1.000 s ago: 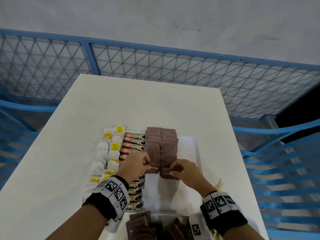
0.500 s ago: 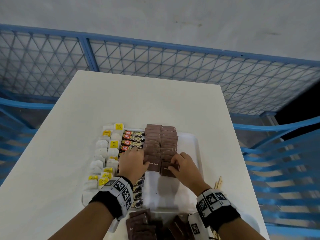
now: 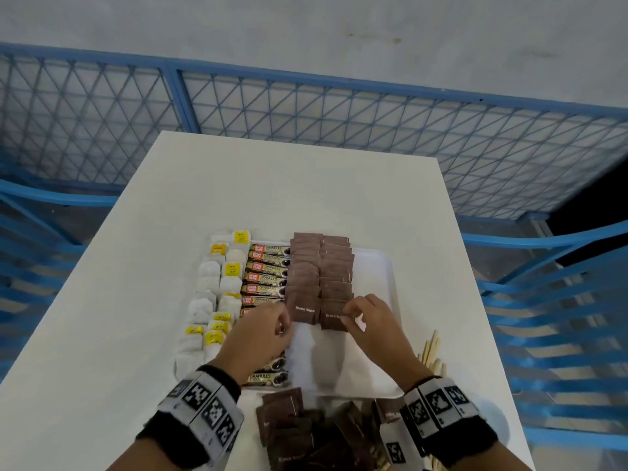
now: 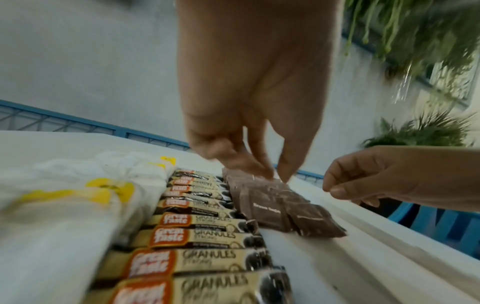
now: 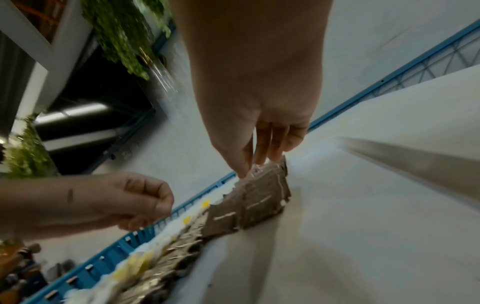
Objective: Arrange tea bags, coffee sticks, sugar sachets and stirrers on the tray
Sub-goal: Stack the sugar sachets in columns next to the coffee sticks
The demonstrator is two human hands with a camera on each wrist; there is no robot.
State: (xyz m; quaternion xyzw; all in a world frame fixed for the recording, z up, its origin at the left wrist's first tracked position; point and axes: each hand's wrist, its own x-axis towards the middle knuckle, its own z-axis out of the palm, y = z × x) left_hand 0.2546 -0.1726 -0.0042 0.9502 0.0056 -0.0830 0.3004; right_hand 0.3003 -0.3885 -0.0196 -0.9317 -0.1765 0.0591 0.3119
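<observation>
A white tray (image 3: 384, 266) holds tea bags (image 3: 217, 290) at the left, coffee sticks (image 3: 268, 266) beside them, then two rows of brown sugar sachets (image 3: 319, 266). The nearest two sachets (image 3: 304, 309) lie flat at the rows' front end. My left hand (image 3: 285, 326) hovers just left of them, fingers loosely bent and holding nothing; the left wrist view shows its fingertips (image 4: 275, 174) hanging over the sachets (image 4: 272, 207). My right hand (image 3: 350, 314) touches the right sachet's edge with straight fingertips (image 5: 272, 156). Wooden stirrers (image 3: 431, 348) lie right of the tray.
A pile of loose brown sachets (image 3: 306, 433) lies on the white table (image 3: 272, 185) in front of the tray, between my wrists. A blue mesh railing (image 3: 306, 107) runs behind the table, and blue chairs (image 3: 543, 300) stand at both sides.
A second ago each hand held a brown sachet above the rows. Both sachets now lie on the tray at the rows' front end, and the left hand has drawn back a little.
</observation>
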